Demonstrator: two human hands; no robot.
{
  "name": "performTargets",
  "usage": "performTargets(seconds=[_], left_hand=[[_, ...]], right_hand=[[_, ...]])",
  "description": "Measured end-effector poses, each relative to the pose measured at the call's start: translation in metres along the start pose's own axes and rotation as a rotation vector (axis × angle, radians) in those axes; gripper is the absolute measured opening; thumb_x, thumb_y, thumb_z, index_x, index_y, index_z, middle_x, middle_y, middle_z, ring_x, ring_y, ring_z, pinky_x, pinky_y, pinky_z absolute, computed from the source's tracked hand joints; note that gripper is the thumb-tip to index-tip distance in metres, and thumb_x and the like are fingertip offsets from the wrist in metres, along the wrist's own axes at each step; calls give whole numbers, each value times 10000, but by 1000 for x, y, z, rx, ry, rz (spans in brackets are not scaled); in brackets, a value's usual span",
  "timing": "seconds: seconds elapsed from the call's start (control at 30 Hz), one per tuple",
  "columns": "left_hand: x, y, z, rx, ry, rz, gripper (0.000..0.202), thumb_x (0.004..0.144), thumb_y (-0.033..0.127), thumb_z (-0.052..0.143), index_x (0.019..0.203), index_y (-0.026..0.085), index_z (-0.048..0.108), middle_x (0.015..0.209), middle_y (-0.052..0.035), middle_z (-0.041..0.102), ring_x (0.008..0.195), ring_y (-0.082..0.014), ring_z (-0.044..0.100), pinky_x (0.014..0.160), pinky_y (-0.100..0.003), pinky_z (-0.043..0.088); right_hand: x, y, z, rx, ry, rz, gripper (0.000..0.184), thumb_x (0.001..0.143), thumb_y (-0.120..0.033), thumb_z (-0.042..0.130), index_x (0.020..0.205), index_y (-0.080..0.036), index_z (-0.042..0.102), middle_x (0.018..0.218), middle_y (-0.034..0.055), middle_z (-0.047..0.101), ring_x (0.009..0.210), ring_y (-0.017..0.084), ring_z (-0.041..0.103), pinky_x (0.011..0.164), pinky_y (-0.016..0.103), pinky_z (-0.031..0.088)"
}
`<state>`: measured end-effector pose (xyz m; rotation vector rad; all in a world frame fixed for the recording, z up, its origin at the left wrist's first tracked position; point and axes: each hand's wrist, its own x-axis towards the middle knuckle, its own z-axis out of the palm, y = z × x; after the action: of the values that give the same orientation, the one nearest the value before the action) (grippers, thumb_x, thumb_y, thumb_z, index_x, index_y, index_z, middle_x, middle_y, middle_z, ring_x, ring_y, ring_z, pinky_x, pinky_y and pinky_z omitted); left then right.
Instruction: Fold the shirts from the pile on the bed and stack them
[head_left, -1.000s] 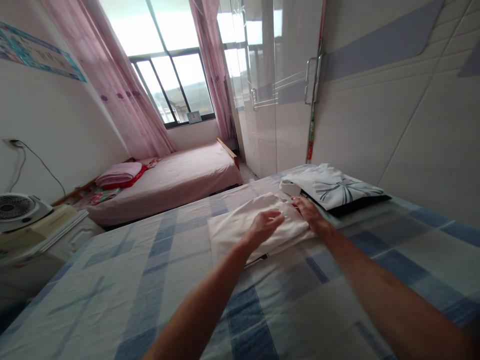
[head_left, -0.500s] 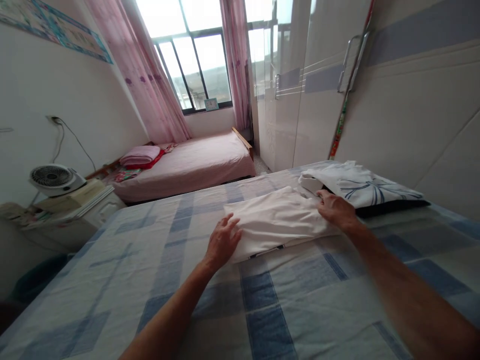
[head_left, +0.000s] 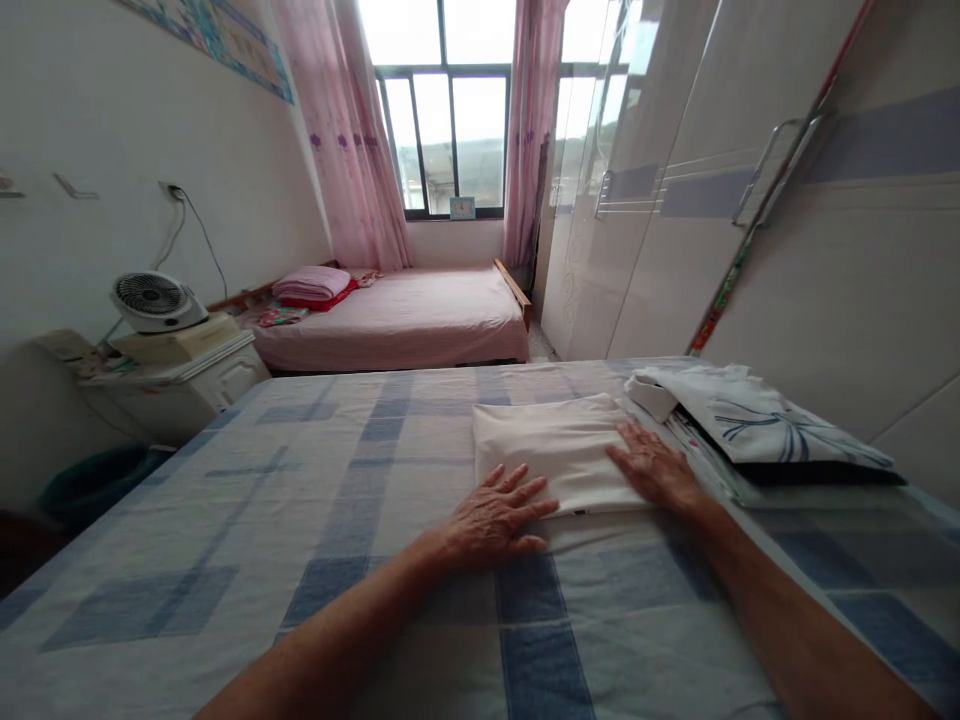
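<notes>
A folded white garment (head_left: 551, 445) lies flat on the blue-checked bed sheet (head_left: 315, 500). My left hand (head_left: 495, 520) rests flat at its near left corner, fingers spread, the fingertips on the cloth. My right hand (head_left: 656, 470) lies flat on the garment's right edge, fingers stretched out. Neither hand grips anything. To the right, touching the garment's far corner, sits a stack of folded clothes (head_left: 750, 425) with a white, blue-striped piece on top and a dark one beneath.
A wardrobe (head_left: 675, 220) with metal handles lines the right side. Beyond the bed foot stands a pink bed (head_left: 405, 320) with a pillow under the window. A small fan (head_left: 154, 298) sits on a white cabinet (head_left: 176, 385) at the left wall.
My left hand slid from the garment's middle to its near left corner. My right hand moved down its right edge. The garment now lies flatter and squarer. The view swung left.
</notes>
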<state>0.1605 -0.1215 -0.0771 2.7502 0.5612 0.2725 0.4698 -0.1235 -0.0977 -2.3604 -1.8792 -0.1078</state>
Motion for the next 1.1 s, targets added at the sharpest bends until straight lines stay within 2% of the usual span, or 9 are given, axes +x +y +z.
performTargets(seconds=[0.1, 0.17, 0.27, 0.4, 0.57, 0.73, 0.9, 1.0, 1.1], left_hand=[[-7, 4, -5, -111, 66, -45, 420, 903, 457, 462, 1276, 285, 550, 1437, -43, 442, 1376, -253, 306, 1133, -439, 229], [-11, 4, -9, -155, 230, -207, 308, 900, 314, 474, 1147, 219, 630, 1355, -69, 522, 1282, -216, 445, 1081, -350, 327], [-16, -3, -17, -143, 475, -579, 288, 824, 189, 510, 1078, 106, 616, 1166, -152, 603, 1082, -218, 575, 961, -322, 419], [-17, -18, -24, -355, 425, -804, 329, 789, 288, 549, 1052, 94, 585, 842, -87, 660, 764, -183, 625, 717, -276, 462], [-6, -30, -21, -629, 332, -839, 351, 721, 457, 588, 810, 119, 615, 634, -13, 599, 589, -150, 561, 515, -235, 357], [-1, -32, -18, -543, 331, -812, 148, 642, 297, 630, 642, 160, 574, 580, 24, 543, 577, -123, 498, 514, -224, 307], [0, -27, -15, -520, 463, -642, 103, 658, 157, 493, 566, 179, 454, 539, 56, 396, 540, -88, 385, 520, -214, 278], [7, -20, -11, -631, 559, -614, 33, 676, 153, 470, 660, 177, 487, 598, 47, 455, 580, -91, 419, 541, -206, 310], [13, -13, -8, -781, 585, -674, 126, 654, 169, 515, 780, 162, 524, 681, 16, 557, 619, -107, 486, 540, -207, 340]], right_hand=[[2, 15, -1, -21, 82, 94, 582, 910, -486, 292, 1352, -153, 468, 1425, 140, 443, 1318, 325, 370, 1045, 568, 273], [5, 10, -10, -3, 173, 35, 539, 902, -451, 326, 1321, -160, 498, 1416, 138, 454, 1326, 321, 359, 1050, 558, 275], [14, -19, -29, 129, 215, -196, 491, 893, -396, 369, 1309, -175, 505, 1385, 127, 492, 1306, 269, 398, 1059, 468, 317], [38, -78, -47, 298, 96, -450, 496, 854, -244, 431, 1341, -163, 476, 1341, 124, 537, 1239, 229, 481, 1041, 396, 364], [71, -150, -45, 185, -20, -761, 762, 677, 53, 406, 1364, -272, 464, 1460, 59, 411, 1372, 241, 296, 1061, 470, 290], [86, -190, -45, 21, -77, -1037, 682, 690, 71, 464, 1270, -274, 556, 1491, 98, 353, 1403, 267, 212, 1059, 505, 233], [93, -189, -45, -75, -90, -1094, 403, 698, -16, 595, 1055, -193, 654, 1458, 132, 394, 1388, 321, 235, 1043, 512, 248], [94, -179, -52, -76, -7, -1092, 189, 739, -99, 595, 897, -169, 672, 1339, 120, 528, 1343, 316, 326, 1026, 482, 275], [94, -160, -73, -21, 136, -1026, 86, 721, -136, 606, 785, -168, 652, 1234, 99, 602, 1295, 301, 386, 1013, 445, 281]])
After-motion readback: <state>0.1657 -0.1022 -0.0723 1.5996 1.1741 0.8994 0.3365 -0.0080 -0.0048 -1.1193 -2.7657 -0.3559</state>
